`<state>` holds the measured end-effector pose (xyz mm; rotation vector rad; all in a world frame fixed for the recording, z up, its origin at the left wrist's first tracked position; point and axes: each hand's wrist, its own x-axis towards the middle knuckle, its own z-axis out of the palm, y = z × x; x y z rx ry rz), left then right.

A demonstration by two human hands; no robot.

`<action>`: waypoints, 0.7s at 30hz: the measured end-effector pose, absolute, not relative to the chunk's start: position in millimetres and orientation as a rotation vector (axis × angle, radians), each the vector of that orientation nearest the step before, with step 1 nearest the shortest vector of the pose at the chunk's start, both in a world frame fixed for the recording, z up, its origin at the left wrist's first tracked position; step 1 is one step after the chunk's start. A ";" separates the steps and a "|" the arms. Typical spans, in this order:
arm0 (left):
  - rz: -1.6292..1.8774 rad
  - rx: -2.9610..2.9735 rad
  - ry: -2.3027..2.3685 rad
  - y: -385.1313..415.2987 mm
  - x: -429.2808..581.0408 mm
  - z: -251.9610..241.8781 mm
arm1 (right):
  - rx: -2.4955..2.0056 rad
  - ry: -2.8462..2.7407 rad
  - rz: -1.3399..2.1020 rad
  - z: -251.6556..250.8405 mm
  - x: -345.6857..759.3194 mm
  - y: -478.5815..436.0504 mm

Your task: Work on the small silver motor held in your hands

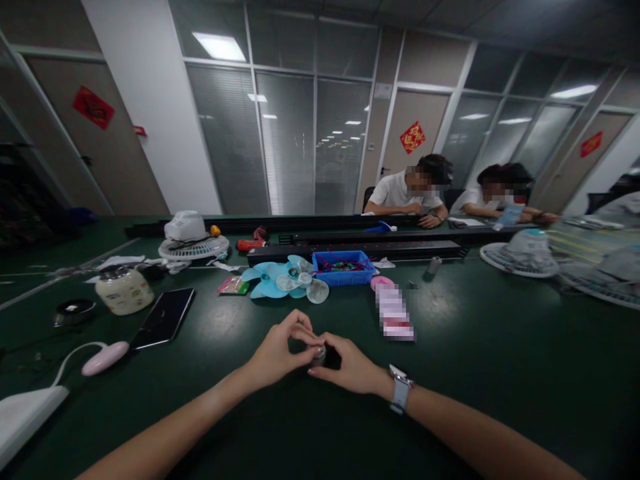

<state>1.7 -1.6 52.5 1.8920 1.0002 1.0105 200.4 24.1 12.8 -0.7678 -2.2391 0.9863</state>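
Observation:
Both my hands meet over the dark green table [475,347], near its front. My left hand [280,350] has its fingers curled and pinched onto a small dark round part [320,355] with a silvery rim. My right hand [353,367], with a watch on its wrist, also closes round that part from the other side. Most of the part is hidden by my fingers, so I cannot make out what it is.
Pale blue fan blades [283,279] and a blue bin [343,267] of small parts lie beyond my hands. A phone [164,317], a jar [124,290] and a pink mouse [105,358] sit left. Fan grilles [520,257] stand right. Two people sit at the far side.

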 end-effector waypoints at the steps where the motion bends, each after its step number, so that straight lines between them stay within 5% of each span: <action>1: 1.039 1.875 1.009 -1.9 2.6 51.9 | -0.769 -2.247 0.991 13.5 200.6 24.0; 21: 1.044 2.005 1.134 -5.6 0.8 48.6 | -0.721 -2.235 1.020 17.3 200.9 23.5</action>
